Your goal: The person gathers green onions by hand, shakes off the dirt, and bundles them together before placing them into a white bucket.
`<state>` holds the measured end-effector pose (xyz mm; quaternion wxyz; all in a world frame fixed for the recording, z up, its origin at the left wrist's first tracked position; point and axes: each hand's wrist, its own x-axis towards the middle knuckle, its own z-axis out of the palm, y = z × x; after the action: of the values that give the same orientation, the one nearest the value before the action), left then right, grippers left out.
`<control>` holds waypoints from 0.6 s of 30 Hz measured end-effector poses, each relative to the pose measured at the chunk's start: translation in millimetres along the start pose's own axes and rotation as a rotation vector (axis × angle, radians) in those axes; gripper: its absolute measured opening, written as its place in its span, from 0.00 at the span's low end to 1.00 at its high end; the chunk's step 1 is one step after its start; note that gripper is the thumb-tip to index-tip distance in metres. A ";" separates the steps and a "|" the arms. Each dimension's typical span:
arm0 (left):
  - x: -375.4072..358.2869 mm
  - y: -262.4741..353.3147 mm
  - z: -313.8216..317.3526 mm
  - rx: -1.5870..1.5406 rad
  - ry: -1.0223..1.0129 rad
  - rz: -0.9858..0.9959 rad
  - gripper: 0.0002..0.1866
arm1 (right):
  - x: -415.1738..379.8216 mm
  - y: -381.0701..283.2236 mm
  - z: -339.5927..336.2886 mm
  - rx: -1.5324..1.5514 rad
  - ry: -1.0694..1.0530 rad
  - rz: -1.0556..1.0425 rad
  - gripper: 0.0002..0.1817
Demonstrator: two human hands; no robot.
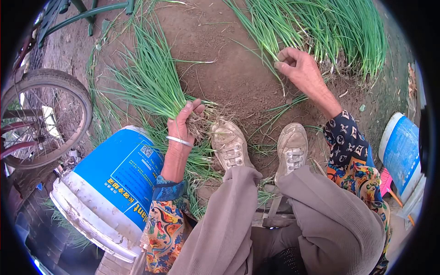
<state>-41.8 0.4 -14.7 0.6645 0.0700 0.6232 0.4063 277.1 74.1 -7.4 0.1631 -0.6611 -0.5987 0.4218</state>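
A bunch of green onions (153,75) is gripped in my left hand (183,120), its leaves pointing up and away and its roots hanging past my fingers. My right hand (302,72) is closed in a pinch at the near left edge of a large pile of green onions (339,27), thumb and forefinger on a few stalks. The pile's roots face me. Below my left hand, more loose green onions (201,160) lie around my shoe.
A blue and white bucket (123,169) stands close by my left forearm. Another blue bucket (401,146) is at far right. A bicycle wheel (46,114) and green metal legs (87,13) occupy the left side. My shoes (229,142) rest on bare soil (220,55).
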 end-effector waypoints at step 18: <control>-27.1 -21.0 70.1 -0.132 -0.260 -0.086 0.13 | -51.4 -70.8 56.6 0.514 -0.254 0.085 0.07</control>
<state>32.6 -1.4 8.6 0.7594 0.0516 0.5065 0.4052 191.9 26.2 28.8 0.2313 -0.5645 -0.4593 0.6456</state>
